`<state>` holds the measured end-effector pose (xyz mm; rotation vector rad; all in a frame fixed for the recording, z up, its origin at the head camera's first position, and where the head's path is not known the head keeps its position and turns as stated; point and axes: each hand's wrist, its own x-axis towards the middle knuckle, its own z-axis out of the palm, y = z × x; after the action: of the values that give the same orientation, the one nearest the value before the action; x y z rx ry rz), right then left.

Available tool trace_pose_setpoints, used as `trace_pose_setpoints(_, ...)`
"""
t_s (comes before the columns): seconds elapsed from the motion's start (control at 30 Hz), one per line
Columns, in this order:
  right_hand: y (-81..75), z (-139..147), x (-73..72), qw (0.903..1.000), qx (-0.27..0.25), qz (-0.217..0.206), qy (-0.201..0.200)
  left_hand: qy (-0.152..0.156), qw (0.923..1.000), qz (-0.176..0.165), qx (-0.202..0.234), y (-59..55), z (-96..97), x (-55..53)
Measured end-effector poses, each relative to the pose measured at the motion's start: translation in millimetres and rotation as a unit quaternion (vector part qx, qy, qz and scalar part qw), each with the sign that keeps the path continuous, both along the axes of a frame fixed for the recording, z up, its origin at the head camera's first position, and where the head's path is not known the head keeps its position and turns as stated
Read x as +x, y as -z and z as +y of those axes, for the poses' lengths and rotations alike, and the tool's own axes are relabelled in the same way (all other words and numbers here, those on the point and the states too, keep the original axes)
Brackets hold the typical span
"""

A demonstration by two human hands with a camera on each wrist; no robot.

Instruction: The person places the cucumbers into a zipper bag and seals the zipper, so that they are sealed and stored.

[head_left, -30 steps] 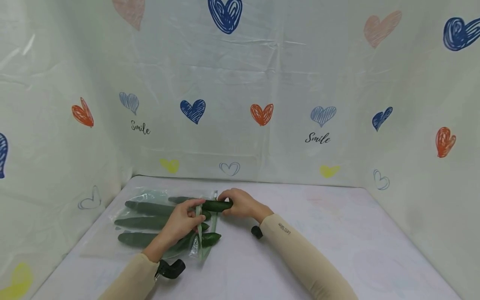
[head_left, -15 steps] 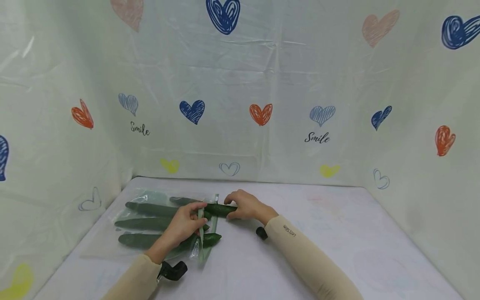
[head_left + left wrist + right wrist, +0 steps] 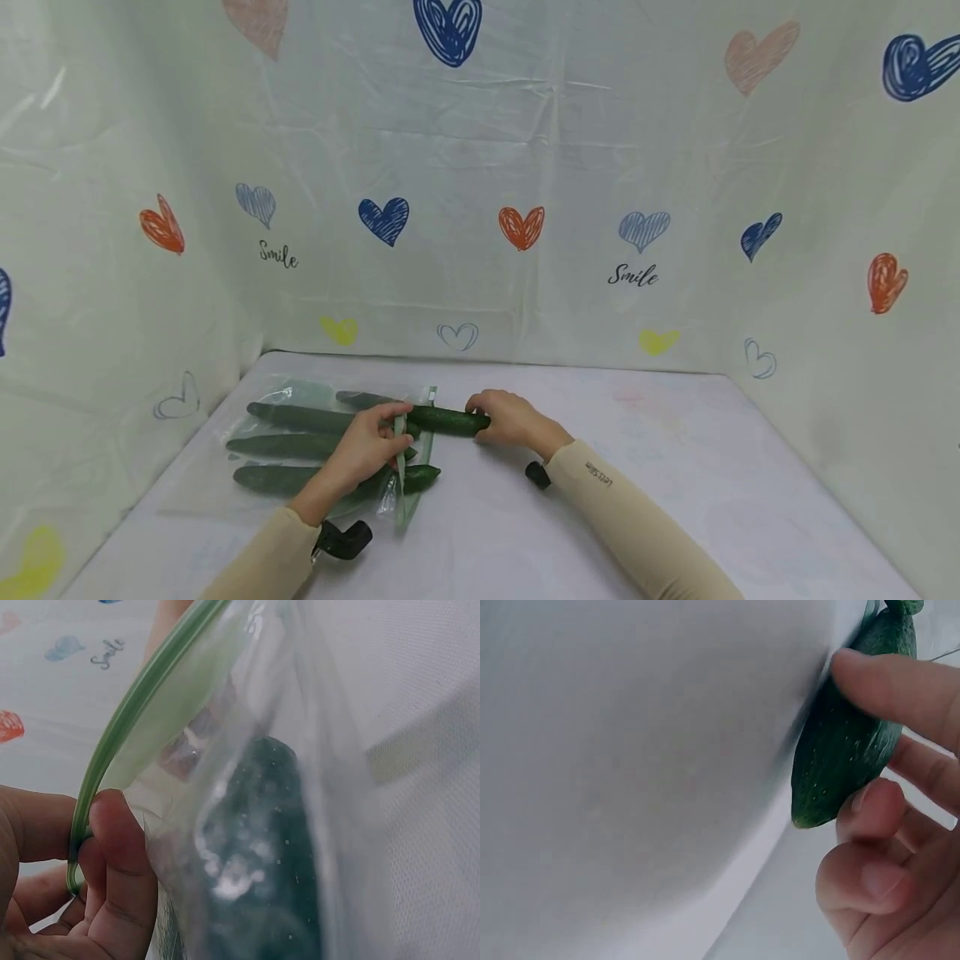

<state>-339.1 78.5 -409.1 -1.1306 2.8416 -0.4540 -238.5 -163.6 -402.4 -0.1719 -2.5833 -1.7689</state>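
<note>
A clear zip bag [image 3: 262, 385] with a green zip edge [image 3: 124, 724] lies on the left of the table, several cucumbers inside it. My left hand [image 3: 363, 450] pinches the zip edge at the bag's mouth and lifts it. In the left wrist view a cucumber [image 3: 262, 862] shows through the plastic beside the fingers. My right hand [image 3: 517, 421] grips the outer end of one cucumber [image 3: 450, 421], which sticks out of the mouth to the right. The right wrist view has thumb and fingers around this cucumber [image 3: 847, 742], low over the white surface.
Within the bag, cucumbers [image 3: 285, 447] lie side by side; one tip [image 3: 422, 477] pokes out near the front of the mouth. The white table [image 3: 637, 483] reaches to a heart-printed curtain [image 3: 562, 292] at the back and sides. Dark wrist cameras [image 3: 345, 540] hang beneath both wrists.
My right hand has moved to the right with the cucumber, so more of it now shows outside the bag. The left hand stays on the zip edge, nearly still.
</note>
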Motion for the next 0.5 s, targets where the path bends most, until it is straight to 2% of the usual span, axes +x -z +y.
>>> trace_pose_setpoints(0.13, 0.0, -2.8, 1.9, 0.9999, 0.002, 0.017, -0.002, 0.003, 1.0000, 0.003, 0.001, 0.0, -1.4, -0.5)
trace_pose_setpoints(0.3, 1.3, -8.6, 3.7, 0.9987, -0.019, 0.045, -0.014, 0.001, 1.0000, 0.004, 0.004, -0.1, -1.8, -1.1)
trace_pose_setpoints(0.5, 1.6, -28.9, 6.6, 0.9965, -0.045, 0.067, -0.023, -0.001, 1.0000, 0.003, 0.007, -2.0, -1.8, -0.6)
